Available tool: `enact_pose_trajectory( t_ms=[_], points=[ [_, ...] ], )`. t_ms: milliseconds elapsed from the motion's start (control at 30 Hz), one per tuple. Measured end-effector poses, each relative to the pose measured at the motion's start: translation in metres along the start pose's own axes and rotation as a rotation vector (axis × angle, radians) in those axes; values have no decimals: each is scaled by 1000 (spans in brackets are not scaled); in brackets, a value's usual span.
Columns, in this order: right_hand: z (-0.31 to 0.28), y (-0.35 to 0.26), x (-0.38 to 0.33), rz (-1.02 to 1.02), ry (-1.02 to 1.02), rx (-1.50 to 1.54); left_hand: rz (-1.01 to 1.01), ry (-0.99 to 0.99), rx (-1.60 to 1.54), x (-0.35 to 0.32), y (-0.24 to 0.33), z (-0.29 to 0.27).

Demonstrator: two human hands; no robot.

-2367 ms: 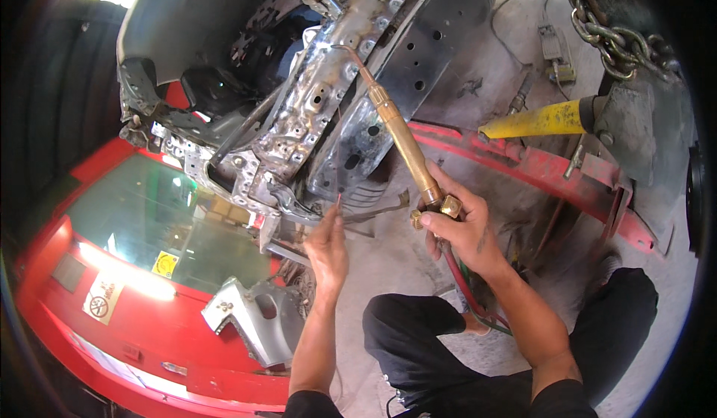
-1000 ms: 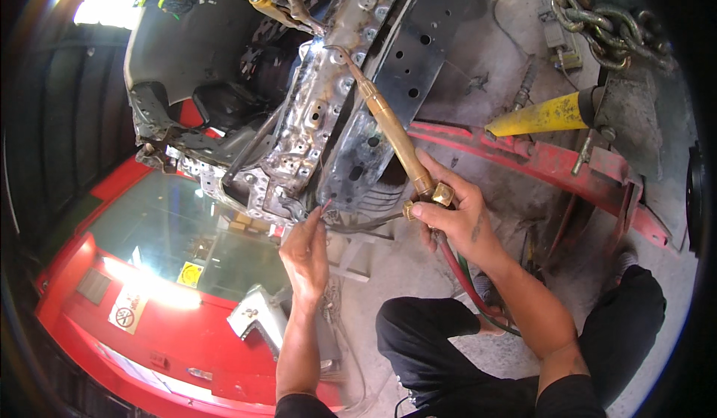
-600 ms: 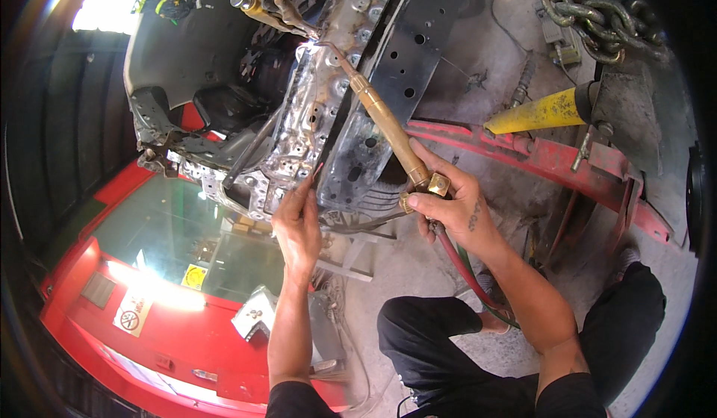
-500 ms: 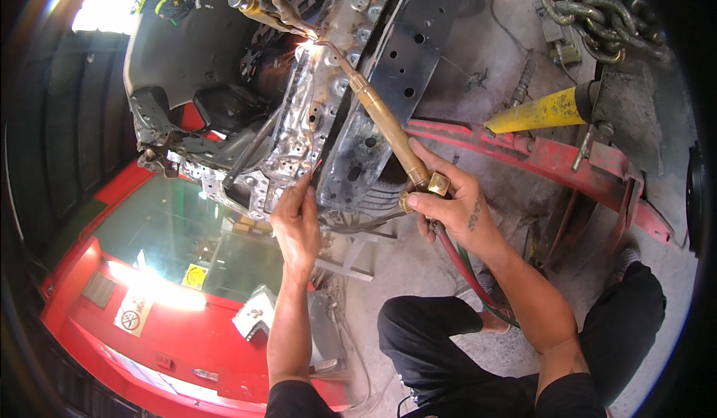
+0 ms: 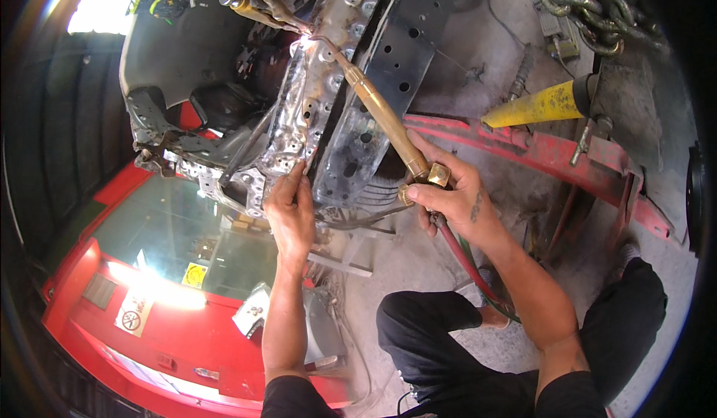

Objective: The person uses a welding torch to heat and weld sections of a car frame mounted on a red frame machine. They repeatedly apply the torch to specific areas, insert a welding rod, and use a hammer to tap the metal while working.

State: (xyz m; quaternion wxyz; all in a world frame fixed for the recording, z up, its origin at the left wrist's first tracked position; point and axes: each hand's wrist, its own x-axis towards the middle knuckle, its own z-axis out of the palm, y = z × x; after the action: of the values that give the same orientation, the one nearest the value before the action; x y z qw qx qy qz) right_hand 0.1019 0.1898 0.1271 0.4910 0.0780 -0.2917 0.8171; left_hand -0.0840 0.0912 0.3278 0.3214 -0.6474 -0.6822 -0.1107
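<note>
My right hand (image 5: 453, 192) grips the handle of a long brass gas torch (image 5: 377, 112) whose bent tip reaches up to a bright glowing spot (image 5: 305, 42) on the bare metal car frame (image 5: 310, 112). Red and green hoses (image 5: 467, 261) run down from the torch past my wrist. My left hand (image 5: 291, 213) pinches a thin metal rod (image 5: 309, 160) and rests against the lower edge of the frame's perforated silver panel. A black perforated rail (image 5: 388, 52) lies beside the torch.
A red car with its windshield (image 5: 172, 239) lies at lower left. A red steel beam (image 5: 538, 160) crosses at right, with a yellow cone-shaped part (image 5: 534, 106) and a heavy chain (image 5: 590, 7) above it. My black-trousered knees (image 5: 441, 343) are below on the concrete floor.
The torch tip has moved up the frame and a bright glow now shows at it. My left hand rose from below the frame to its lower edge.
</note>
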Motion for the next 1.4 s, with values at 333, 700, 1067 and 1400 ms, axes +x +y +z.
enact_pose_trajectory(
  t_ms=[333,700,1067,1400],
  points=[
    [-1,0,1,4,0,20,38,6,11,10,-5,5],
    [-3,1,0,3,-2,17,48,26,-9,2,-6,10],
    [-7,3,5,-50,-3,-25,-125,-172,-117,-79,-5,50],
    [-6,3,1,32,-13,55,-488,-407,-182,-281,-31,100]
  ],
)
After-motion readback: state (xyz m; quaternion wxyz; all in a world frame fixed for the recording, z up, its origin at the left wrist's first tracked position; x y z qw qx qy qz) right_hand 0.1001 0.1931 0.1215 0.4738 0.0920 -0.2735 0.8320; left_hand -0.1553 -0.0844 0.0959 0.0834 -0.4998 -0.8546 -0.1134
